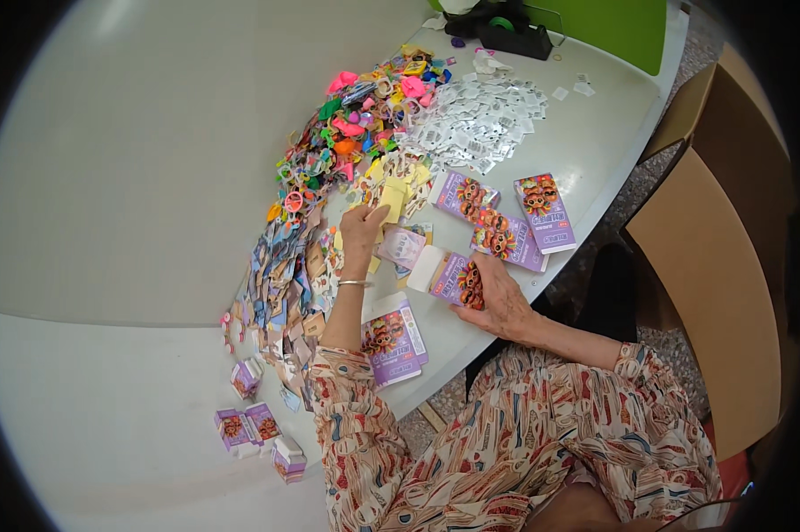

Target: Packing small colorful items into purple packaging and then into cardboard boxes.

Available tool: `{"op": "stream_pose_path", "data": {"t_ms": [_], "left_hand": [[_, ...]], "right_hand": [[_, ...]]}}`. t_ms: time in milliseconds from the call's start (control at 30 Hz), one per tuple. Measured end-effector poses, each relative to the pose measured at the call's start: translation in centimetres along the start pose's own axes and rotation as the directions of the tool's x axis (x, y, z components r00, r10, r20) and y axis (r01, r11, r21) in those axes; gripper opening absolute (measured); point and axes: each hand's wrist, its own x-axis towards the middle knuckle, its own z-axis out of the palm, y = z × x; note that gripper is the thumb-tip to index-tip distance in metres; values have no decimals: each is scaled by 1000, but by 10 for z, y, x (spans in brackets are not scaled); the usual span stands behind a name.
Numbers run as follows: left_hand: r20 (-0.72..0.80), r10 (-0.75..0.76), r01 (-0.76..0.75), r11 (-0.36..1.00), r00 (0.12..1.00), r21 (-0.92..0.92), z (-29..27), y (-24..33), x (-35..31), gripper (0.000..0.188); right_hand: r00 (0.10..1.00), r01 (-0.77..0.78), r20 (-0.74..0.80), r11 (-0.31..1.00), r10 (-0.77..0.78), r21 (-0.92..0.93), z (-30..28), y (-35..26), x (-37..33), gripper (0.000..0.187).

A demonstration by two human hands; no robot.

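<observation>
My right hand (504,301) is wrapped around a small purple carton (458,279) printed with cartoon figures. The carton's white end flap stands open and faces left. My left hand (363,232), with a bangle at the wrist, pinches a pale yellow card (393,197) over a heap of similar yellow cards (409,170). Between the hands lies a clear plastic packet (402,246) with a pale picture. Flattened purple cartons (393,341) lie by my left forearm. Several filled-out purple cartons (544,213) rest beyond my right hand.
Colourful plastic trinkets (347,129) and small white sachets (480,120) are heaped at the back. Blue and brown cards (280,275) pile up on the left, with small purple boxes (249,426) nearer. A black tape dispenser (515,37) stands far back; a cardboard box (710,257) is at right.
</observation>
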Motion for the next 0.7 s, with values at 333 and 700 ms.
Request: {"op": "stream_pose_path", "data": {"t_ms": [333, 700], "left_hand": [[157, -207, 249, 912, 966, -327, -27, 5, 2, 23], [197, -162, 212, 940, 967, -267, -30, -1, -14, 16]], "right_hand": [[1000, 1, -32, 1000, -2, -11, 1, 7, -2, 79], [998, 51, 34, 997, -53, 55, 1, 0, 1, 83]]}}
